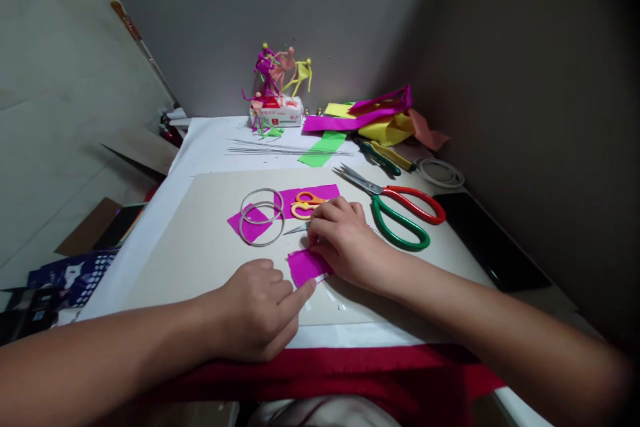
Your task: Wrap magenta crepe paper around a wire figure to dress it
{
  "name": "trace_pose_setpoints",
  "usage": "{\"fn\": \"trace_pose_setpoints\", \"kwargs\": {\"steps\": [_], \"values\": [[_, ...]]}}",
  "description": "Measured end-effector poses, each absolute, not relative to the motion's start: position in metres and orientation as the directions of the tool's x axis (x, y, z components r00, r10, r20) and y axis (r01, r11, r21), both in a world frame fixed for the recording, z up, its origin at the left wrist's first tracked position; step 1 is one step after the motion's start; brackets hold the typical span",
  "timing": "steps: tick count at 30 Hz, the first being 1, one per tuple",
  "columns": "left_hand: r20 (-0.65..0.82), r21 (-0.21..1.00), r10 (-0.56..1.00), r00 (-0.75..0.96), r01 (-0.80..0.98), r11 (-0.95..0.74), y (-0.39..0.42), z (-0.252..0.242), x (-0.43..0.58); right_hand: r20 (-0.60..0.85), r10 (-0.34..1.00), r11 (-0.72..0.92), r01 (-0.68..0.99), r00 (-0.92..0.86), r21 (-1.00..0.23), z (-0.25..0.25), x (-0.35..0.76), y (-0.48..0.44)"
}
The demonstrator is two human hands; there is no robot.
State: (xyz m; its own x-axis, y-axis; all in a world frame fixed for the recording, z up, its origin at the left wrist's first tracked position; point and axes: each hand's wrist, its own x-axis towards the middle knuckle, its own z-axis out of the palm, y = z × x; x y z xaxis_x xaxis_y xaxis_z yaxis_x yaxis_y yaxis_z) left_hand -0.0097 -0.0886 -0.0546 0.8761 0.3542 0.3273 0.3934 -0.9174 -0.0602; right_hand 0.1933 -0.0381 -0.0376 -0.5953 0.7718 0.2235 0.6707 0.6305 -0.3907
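My left hand [260, 310] lies near the board's front edge, three fingers curled in. Its index fingertip rests on the lower edge of a small purple crepe paper piece [305, 267], beside a white strip. My right hand [345, 237] bends over the paper's upper right corner, thumb and fingers drawn together. What they hold is hidden. A pointed metal blade [296, 229] sticks out left from under these fingers. Just beyond lie small scissors with orange and yellow handles [301, 210], on a larger purple paper piece [287, 203]. Two pale rings [261, 220] overlap another purple scrap [245, 227].
Large scissors with red and green handles [400, 210] lie right of my right hand, near a black tablet-like slab [493, 240]. Behind are thin wires [280, 149], green-handled pliers [383, 159], coloured crepe strips [345, 122] and small figures [283, 70] on a box [285, 113].
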Motion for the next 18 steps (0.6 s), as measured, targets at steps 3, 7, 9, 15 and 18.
{"fn": "trace_pose_setpoints", "kwargs": {"steps": [3,7,9,15,18], "values": [[0.426,-0.076,0.329,0.843,0.395,-0.915,-0.086,-0.054,-0.01,0.224,0.773,0.617,0.62,-0.594,-0.486,-0.031,0.198,-0.039],[0.522,-0.005,0.416,0.744,0.491,-0.871,-0.084,-0.042,-0.013,0.228,0.806,0.539,0.52,-0.546,-0.662,-0.021,0.208,-0.039],[0.578,0.108,0.527,0.623,0.581,-0.807,-0.083,-0.028,-0.016,0.195,0.83,0.458,0.438,-0.523,-0.774,-0.014,0.212,-0.039],[0.436,0.468,0.789,0.433,0.64,-0.61,-0.082,0.01,-0.01,0.178,0.839,0.36,0.279,-0.514,-0.89,0.007,0.218,-0.051],[0.157,0.56,0.869,0.47,0.682,-0.47,-0.079,0.02,0.003,0.222,0.819,0.412,0.272,-0.53,-0.87,0.011,0.22,-0.058]]}}
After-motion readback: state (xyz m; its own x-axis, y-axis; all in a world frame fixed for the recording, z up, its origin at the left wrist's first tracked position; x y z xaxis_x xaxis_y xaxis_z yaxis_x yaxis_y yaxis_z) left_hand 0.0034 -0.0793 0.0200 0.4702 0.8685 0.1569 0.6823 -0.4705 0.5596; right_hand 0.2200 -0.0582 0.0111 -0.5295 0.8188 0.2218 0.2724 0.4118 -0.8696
